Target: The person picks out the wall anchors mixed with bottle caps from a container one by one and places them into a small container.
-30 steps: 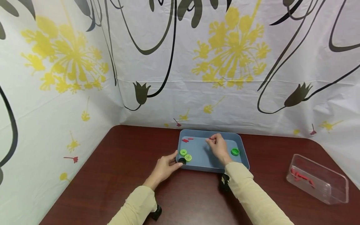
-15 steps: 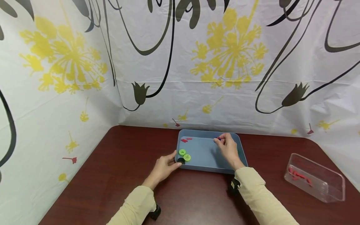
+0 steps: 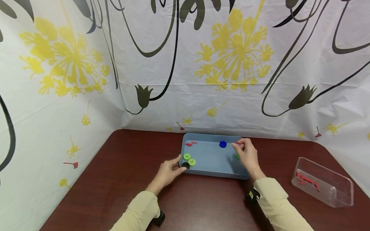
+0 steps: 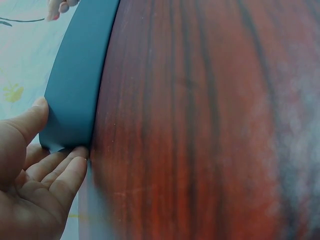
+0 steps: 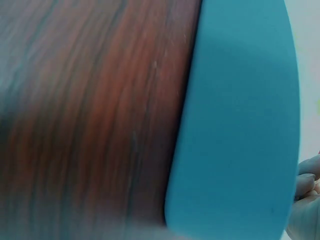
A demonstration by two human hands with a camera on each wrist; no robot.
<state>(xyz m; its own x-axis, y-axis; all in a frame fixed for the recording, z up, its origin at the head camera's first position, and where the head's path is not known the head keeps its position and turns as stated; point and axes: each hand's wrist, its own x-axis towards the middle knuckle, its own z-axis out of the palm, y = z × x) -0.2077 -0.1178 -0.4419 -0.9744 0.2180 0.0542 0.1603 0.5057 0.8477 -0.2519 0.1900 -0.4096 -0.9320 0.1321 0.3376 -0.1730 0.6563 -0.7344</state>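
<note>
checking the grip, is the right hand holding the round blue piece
No, the round blue piece lies in the blue-grey rectangular tray, visibly apart from the right hand.

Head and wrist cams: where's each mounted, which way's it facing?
Head: on head, looking forward-down at blue tray; left hand, right hand and sleeves show.
Left wrist: on that wrist, facing tray's side; left hand large, right hand at top.
Right wrist: on that wrist, facing tray's side; right hand at right edge.
Wrist views share tray and tabletop.

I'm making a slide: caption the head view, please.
Left hand grips a blue tray while the right hand pinches a red piece over it.
</note>
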